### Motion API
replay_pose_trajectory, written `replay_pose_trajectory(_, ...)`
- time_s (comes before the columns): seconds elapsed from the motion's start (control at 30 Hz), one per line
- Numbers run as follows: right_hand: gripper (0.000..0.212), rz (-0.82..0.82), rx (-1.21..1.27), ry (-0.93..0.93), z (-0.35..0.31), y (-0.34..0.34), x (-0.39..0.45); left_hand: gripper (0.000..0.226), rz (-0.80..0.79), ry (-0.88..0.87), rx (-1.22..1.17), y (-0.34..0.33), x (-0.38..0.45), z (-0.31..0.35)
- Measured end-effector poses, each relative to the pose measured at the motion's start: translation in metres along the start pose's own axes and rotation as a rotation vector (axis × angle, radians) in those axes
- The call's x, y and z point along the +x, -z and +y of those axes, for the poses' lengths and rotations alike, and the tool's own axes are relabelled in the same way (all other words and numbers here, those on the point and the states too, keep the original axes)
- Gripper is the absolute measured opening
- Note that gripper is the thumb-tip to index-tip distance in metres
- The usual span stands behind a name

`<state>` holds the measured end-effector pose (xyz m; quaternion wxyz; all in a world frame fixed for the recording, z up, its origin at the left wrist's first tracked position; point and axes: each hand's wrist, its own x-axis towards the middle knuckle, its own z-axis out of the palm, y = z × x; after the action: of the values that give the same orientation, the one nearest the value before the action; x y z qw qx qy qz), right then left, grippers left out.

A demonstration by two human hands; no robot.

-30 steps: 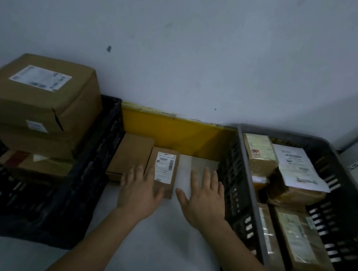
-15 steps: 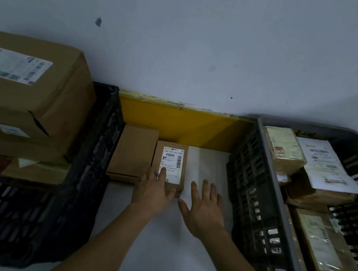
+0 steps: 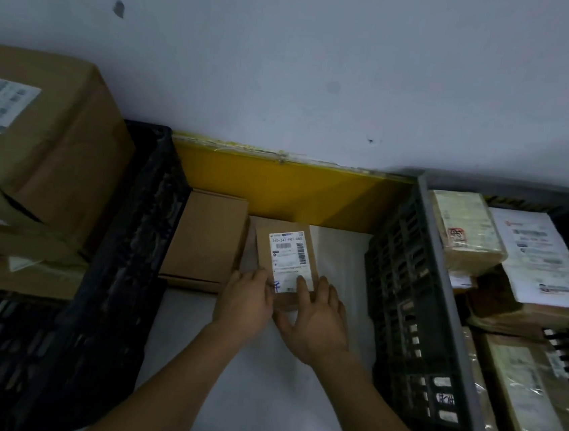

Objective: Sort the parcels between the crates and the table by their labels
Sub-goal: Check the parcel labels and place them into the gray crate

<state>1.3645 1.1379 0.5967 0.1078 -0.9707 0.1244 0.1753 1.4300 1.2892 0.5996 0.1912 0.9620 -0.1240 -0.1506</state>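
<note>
Hands, left and right, gripping near end of labelled parcel on table

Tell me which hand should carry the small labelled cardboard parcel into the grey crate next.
Right, probably. The right hand already rests on the small labelled cardboard parcel and lies nearer the grey plastic crate; the left hand would have to cross over.
</note>
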Motion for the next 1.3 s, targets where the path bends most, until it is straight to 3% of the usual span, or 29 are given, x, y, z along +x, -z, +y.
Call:
replay_pose_trajectory(0.1,0.114,-0.005,0.021,-0.051,-0.018,-0.001,0.013,0.03,0.017,-0.008,0.035,0.008,-0.001,-0.013)
replay_pose_trajectory(0.3,0.087,0.042,0.087,-0.173,-0.041,-0.009,0.029,0.056,0.01,0.057,0.223,0.013,-0.014,-0.042)
replay_pose_trajectory(0.5,0.094,0.067,0.141,-0.168,-0.034,0.006,0.02,0.068,0.007,0.082,0.258,0.018,-0.022,-0.045)
replay_pose_trajectory(0.77,0.093,0.356,0.194,-0.063,-0.03,0.047,-0.028,0.072,0.079,0.033,0.202,0.045,-0.025,-0.027)
replay_pose_trajectory(1.03,0.087,0.661,0.222,-0.08,-0.019,0.099,-0.1,0.073,0.213,-0.11,0.102,0.084,-0.041,0.015)
replay_pose_trajectory(1.3,0.097,0.764,0.271,-0.172,0.031,0.15,-0.172,0.086,0.325,-0.263,-0.002,0.111,-0.077,0.096)
